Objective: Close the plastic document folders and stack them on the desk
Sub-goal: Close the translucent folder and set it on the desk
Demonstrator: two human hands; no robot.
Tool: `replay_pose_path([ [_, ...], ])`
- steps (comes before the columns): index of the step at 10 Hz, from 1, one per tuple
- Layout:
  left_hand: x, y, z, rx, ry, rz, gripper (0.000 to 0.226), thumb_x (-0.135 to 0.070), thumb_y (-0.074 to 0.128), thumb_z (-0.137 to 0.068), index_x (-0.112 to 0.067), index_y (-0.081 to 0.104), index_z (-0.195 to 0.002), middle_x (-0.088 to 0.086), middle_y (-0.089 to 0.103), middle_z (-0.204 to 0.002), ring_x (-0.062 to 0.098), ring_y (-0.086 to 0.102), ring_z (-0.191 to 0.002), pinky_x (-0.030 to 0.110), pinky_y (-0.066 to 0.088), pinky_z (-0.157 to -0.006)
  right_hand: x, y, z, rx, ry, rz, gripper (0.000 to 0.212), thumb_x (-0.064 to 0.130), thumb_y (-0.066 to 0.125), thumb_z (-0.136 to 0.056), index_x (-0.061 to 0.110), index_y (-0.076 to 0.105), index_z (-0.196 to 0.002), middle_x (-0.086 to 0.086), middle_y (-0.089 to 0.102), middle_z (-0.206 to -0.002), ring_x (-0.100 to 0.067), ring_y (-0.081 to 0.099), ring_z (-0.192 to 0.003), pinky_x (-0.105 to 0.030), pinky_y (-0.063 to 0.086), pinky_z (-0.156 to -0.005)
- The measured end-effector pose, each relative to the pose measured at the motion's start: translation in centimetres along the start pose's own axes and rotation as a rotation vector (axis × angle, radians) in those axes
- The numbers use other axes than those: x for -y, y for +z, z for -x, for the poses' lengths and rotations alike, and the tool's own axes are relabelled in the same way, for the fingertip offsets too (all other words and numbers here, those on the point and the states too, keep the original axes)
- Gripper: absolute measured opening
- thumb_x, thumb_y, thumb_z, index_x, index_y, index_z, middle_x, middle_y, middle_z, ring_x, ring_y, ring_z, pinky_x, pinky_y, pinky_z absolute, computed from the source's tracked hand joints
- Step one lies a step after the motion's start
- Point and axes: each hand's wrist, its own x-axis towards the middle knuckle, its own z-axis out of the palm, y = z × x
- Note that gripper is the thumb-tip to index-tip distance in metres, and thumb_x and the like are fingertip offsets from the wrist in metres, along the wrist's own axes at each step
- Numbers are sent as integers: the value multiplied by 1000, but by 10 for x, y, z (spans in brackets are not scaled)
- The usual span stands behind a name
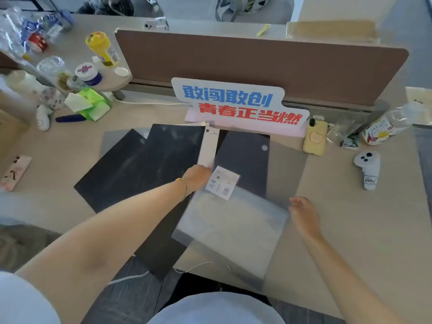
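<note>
head view: folders spread open on the desk, left hand at the middle one

head camera looks down on a beige desk (339, 230) with several plastic folders fanned across it. two dark folders (131, 169) lie overlapped at the left, one running off the near edge. another dark folder (245, 155) lies right of centre under a clear cover (285, 169). a frosted translucent folder (233, 230) sits nearest the person, a white a4 label (222, 182) on its far corner. the left hand (197, 177) reaches across the dark folders, fingers curled on the bottom of a white spine strip (209, 148); the grip itself is hidden. the right hand (304, 216) hovers loosely open, holding nothing, just beside the frosted folder's right edge. a slogan sign (238, 104) and a yellow phone (315, 139) stand beyond.
</note>
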Motion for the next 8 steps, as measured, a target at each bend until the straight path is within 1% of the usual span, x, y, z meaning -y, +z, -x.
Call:
replay_pose_path([
  [1, -7, -2, 1, 42, -85, 102, 36, -8, 45, -104, 0, 49, -138, 19, 63, -125, 34, 66, -111, 29, 51, -81, -6, 0, 2, 11, 64, -45, 31, 4, 59, -83, 15, 68, -111, -9, 72, -112, -28, 65, -103, -31, 43, -84],
  [2, -8, -6, 1, 86, -110, 90, 35, -16, 45, -105, 0, 52, -135, 20, 61, -127, 36, 64, -115, 35, 55, -97, -3, 0, 5, 6, 104, -80, 35, 4, 59, -83, 15, 68, -114, -6, 70, -112, -27, 65, -106, -31, 44, -86],
  [3, -7, -9, -4, 52, -163, 194, 45, -26, 40, -104, 5, 61, -129, 24, 63, -130, 41, 60, -121, 46, 49, -104, -7, -4, 1, 4, 170, -96, 38, 8, 60, -81, 15, 67, -117, -6, 69, -115, -28, 64, -107, -36, 47, -93],
  [4, -6, -7, -2, 16, -115, 120, 38, -21, 45, -104, 2, 65, -125, 20, 67, -122, 37, 65, -114, 42, 53, -99, -12, -3, -5, 11, 194, -122, 38, 8, 60, -78, 15, 67, -114, -13, 71, -116, -32, 67, -104, -42, 51, -94],
  [5, -6, -7, -1, -7, -120, 180, 28, -14, 51, -101, -1, 68, -120, 11, 69, -106, 31, 69, -101, 37, 56, -90, -2, -8, 2, -18, 163, -119, 40, 5, 59, -79, 16, 65, -117, -12, 70, -119, -31, 65, -108, -40, 48, -94],
  [6, -12, -13, 4, -115, -77, 277, 31, -17, 47, -101, -2, 67, -120, 9, 65, -107, 32, 66, -107, 38, 53, -93, 13, -16, 15, -7, 69, -85, 44, 6, 60, -80, 17, 62, -123, -8, 66, -127, -28, 61, -117, -36, 43, -94],
  [7, -17, -24, 13, -183, -18, 355, 30, -11, 49, -103, -1, 61, -130, 14, 62, -129, 27, 65, -114, 29, 52, -97, 30, -26, 25, -9, -62, -12, 49, 7, 64, -78, 19, 61, -125, -6, 66, -125, -27, 61, -113, -32, 42, -89],
  [8, -19, -36, 14, -239, 3, 520, 38, -18, 45, -106, -8, 53, -142, 8, 61, -139, 27, 64, -117, 26, 51, -90, 52, -35, 33, -41, -178, 69, 57, 5, 65, -72, 23, 61, -126, -4, 68, -111, -24, 60, -99, -29, 40, -76],
])
